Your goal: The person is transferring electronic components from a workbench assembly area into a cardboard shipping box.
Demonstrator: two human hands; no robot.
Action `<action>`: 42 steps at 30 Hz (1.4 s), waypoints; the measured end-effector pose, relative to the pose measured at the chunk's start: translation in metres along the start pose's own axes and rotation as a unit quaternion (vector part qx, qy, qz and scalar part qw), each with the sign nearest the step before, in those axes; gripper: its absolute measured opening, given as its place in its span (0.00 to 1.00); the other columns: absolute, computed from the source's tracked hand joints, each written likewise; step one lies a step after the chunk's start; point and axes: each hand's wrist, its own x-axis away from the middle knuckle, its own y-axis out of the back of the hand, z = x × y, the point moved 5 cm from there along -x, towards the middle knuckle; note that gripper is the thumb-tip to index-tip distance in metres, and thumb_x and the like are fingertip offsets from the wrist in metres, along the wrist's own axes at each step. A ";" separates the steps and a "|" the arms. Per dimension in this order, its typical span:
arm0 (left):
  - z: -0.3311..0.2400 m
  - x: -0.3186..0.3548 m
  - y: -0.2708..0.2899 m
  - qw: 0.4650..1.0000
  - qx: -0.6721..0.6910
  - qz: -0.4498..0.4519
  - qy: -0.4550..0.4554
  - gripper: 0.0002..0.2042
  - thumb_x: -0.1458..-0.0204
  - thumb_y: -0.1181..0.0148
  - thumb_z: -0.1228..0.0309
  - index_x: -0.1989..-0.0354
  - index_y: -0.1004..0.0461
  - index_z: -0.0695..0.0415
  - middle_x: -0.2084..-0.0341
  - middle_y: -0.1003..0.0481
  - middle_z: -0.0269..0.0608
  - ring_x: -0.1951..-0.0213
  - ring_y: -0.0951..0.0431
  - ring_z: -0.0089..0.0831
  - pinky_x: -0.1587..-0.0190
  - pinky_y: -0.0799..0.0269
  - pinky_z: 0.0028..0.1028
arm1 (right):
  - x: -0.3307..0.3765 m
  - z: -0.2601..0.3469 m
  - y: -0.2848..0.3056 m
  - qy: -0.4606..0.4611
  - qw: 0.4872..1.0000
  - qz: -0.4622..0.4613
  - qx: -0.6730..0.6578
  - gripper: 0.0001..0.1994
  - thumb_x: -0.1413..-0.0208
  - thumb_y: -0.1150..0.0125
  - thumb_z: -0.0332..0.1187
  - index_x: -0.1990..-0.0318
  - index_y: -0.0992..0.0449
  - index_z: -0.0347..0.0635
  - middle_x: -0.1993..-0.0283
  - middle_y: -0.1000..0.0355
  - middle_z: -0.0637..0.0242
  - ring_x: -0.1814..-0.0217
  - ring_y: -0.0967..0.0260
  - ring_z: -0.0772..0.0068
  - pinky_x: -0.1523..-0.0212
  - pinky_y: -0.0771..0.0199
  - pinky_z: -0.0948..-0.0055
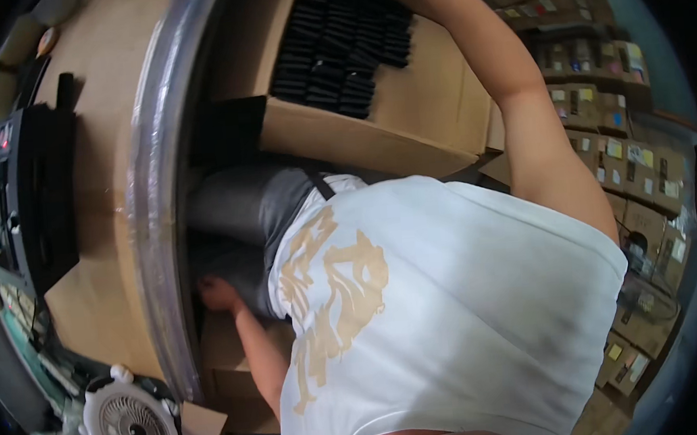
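My left hand [218,294] is low beside my grey shorts [239,209], under the table's edge and against a cardboard box [224,347] down there. Its fingers are in shadow, so their grip is unclear. My right forearm [509,85] stretches up past an open cardboard carton [406,116] that holds rows of small black items [345,48]. The right hand itself runs out of the picture at the top. My white shirt with a gold print [452,307] fills the lower middle.
A wooden table top [93,154] with a curved metal rim [157,190] lies to the left. On it stands a black machine with a red display [19,192]. A small white fan [133,426] sits at the lower left. Stacked cartons [627,149] fill the right.
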 end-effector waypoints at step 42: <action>-0.006 0.002 0.016 0.995 0.072 0.037 -0.057 0.19 0.41 0.59 0.60 0.64 0.27 0.65 0.68 0.25 0.59 0.70 0.29 0.59 0.65 0.35 0.45 | 0.323 0.028 -0.163 -0.280 0.924 0.029 0.259 0.31 0.61 0.34 0.37 0.44 0.32 0.56 0.38 0.42 0.64 0.35 0.46 0.52 0.40 0.39 0.55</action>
